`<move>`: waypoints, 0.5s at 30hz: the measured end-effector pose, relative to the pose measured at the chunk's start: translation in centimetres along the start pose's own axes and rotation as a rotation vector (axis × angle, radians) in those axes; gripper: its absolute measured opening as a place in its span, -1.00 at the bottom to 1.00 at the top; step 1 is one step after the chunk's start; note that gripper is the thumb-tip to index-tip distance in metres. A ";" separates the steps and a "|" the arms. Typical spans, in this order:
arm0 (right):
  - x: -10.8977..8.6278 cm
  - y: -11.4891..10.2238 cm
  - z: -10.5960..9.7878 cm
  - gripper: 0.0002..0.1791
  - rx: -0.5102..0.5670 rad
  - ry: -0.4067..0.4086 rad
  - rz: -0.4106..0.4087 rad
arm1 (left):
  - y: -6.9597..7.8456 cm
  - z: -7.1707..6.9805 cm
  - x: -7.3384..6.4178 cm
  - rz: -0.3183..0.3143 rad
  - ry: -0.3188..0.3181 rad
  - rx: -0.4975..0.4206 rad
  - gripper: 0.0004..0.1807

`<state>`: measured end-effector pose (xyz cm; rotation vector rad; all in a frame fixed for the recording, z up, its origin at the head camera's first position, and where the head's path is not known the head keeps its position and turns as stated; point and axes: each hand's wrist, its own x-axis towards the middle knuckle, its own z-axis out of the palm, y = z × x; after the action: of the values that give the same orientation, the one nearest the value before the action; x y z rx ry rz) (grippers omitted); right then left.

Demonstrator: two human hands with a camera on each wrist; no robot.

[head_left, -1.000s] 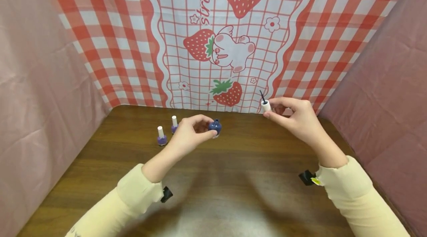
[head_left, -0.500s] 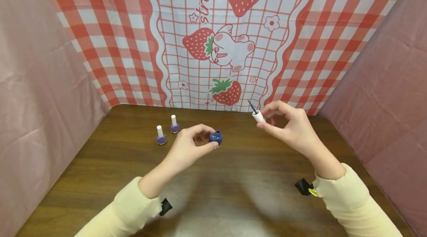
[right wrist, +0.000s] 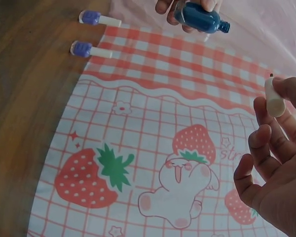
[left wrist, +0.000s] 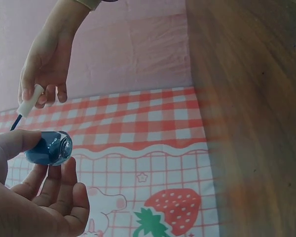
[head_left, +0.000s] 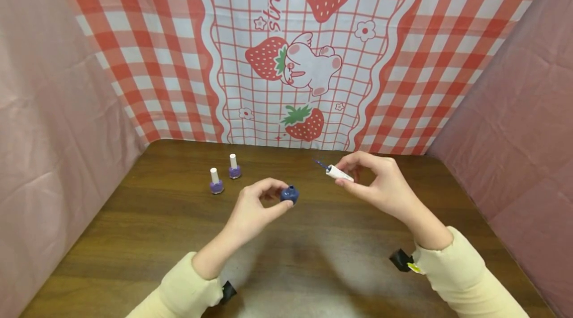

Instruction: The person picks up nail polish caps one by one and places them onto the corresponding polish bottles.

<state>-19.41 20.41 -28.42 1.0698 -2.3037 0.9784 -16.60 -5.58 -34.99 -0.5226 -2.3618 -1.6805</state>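
My left hand (head_left: pixel 251 211) pinches a small dark blue nail polish bottle (head_left: pixel 290 194) between thumb and fingers, above the table. Its neck is uncapped and points up in the head view. To its right, my right hand (head_left: pixel 380 183) holds the white nail polish cap (head_left: pixel 339 173) by thumb and fingertips. From the cap a thin dark brush (head_left: pixel 320 164) sticks out, tilted to the left toward the bottle but apart from it. In the left wrist view the blue bottle (left wrist: pixel 50 148) lies between thumb and fingers, the brush (left wrist: pixel 16 122) just above.
Two purple nail polish bottles with white caps, a nearer one (head_left: pixel 217 181) and a farther one (head_left: pixel 234 166), stand on the wooden table (head_left: pixel 147 218) left of my left hand. A strawberry-print cloth (head_left: pixel 309 59) hangs behind, with pink curtains (head_left: pixel 506 124) at the sides.
Both hands have come lower and nearer. The right hand has moved left, and the brush has swung from pointing nearly up to pointing left. The blue bottle stays in the left hand.
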 end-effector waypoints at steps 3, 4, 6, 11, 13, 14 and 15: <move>-0.1 0.0 0.4 -0.70 0.012 -0.026 -0.013 | -0.3 0.2 -0.1 0.002 0.004 -0.009 -0.77; -0.1 -0.1 0.5 -0.70 0.016 -0.035 -0.019 | -0.4 0.3 -0.2 0.004 0.004 -0.011 -0.77; -0.2 0.0 0.7 -0.71 0.021 -0.049 -0.034 | -0.5 0.5 -0.2 0.005 0.002 -0.013 -0.77; -0.2 0.1 1.0 -0.70 0.029 -0.064 -0.069 | -0.9 0.9 -0.2 0.009 -0.005 0.005 -0.77; -0.2 0.2 1.1 -0.70 0.030 -0.068 -0.075 | -1.1 1.1 -0.2 0.015 -0.007 0.013 -0.78; -0.3 0.1 1.2 -0.70 0.027 -0.069 -0.078 | -1.1 1.1 -0.2 0.016 -0.008 0.014 -0.78; -0.3 0.1 1.2 -0.70 0.023 -0.071 -0.080 | -1.2 1.2 -0.3 0.021 -0.009 0.015 -0.78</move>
<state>-19.43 19.68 -29.46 1.2151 -2.2911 0.9523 -16.78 -4.86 -36.53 -0.5511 -2.3648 -1.6531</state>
